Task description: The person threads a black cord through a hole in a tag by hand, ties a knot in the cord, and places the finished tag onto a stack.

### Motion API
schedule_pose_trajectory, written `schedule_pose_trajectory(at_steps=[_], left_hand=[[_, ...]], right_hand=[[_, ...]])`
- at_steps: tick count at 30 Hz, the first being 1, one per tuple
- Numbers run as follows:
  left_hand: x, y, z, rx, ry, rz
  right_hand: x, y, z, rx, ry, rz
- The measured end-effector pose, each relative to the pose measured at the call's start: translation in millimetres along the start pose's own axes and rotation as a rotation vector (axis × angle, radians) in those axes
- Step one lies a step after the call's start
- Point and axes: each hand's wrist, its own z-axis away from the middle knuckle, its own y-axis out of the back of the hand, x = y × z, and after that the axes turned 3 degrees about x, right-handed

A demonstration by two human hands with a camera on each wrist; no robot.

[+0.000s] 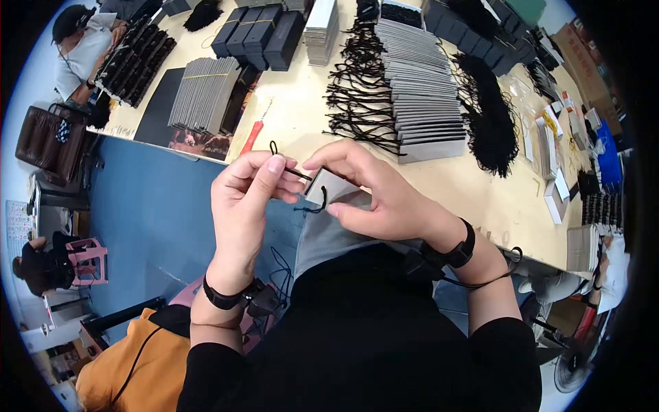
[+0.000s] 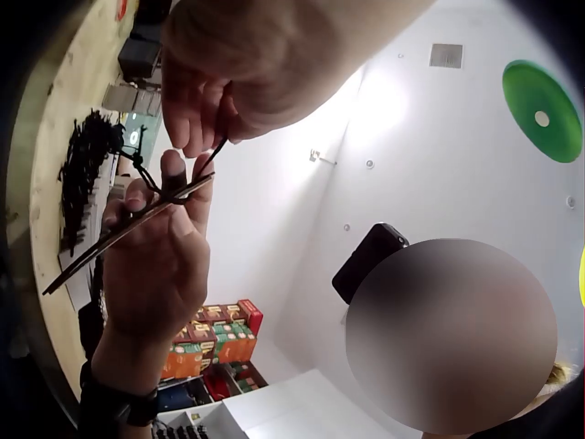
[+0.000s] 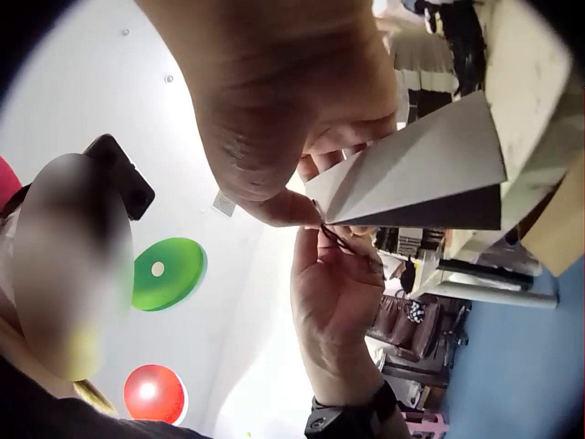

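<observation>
My left hand (image 1: 244,189) pinches a thin black cord (image 1: 296,173) between thumb and fingers, a small loop of it sticking up above the fingertips. The cord runs to the near end of a stiff card piece (image 1: 335,185), pale grey on one face and black on the other. My right hand (image 1: 391,196) grips this card, thumb on the grey face and fingers behind. Knotted cord ends hang from the card's grey side. In the right wrist view, the card (image 3: 420,169) shows as two panels, grey and black, meeting at an edge. Both hands are held close together, in front of the table edge.
A red-handled tool (image 1: 252,136) lies near the table edge. Behind it are a banded stack of grey cards (image 1: 202,93) and dark boxes (image 1: 259,34). A long row of corded cards (image 1: 422,89) and a black cord bundle (image 1: 491,113) lie ahead. Another person (image 1: 79,51) sits far left.
</observation>
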Motion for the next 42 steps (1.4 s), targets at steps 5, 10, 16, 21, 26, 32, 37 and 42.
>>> schedule_pose_trajectory(at_steps=[5,10,16,21,26,32,37,42], left_hand=[[-1,-34,-12,-0.076,0.016,0.051],[-1,-64,-12,-0.165,-0.004,0.115],[-6,-95,-13,-0.201,0.067,0.319],[-14,-110,-13,-0.138,0.176,0.505],[-18,-108,-17,-0.112,0.012,0.328],[-13,-101,-17,-0.104,-0.202,0.184],[-15,-94,-28,-0.027,-0.499,-0.221],[-17,-94,-35,-0.022,-0.396,-0.264]], right_hand=[[-8,31,11,0.077,0.316,0.447],[-12,51,28,0.126,0.254,0.392],[-7,61,41,0.144,0.137,-0.444],[0,54,43,0.246,0.083,-0.605],[7,55,38,0.335,0.088,-0.728],[13,58,35,0.373,0.020,-1.082],[15,55,32,0.359,-0.071,-1.265],[12,55,30,0.456,-0.112,-1.187]])
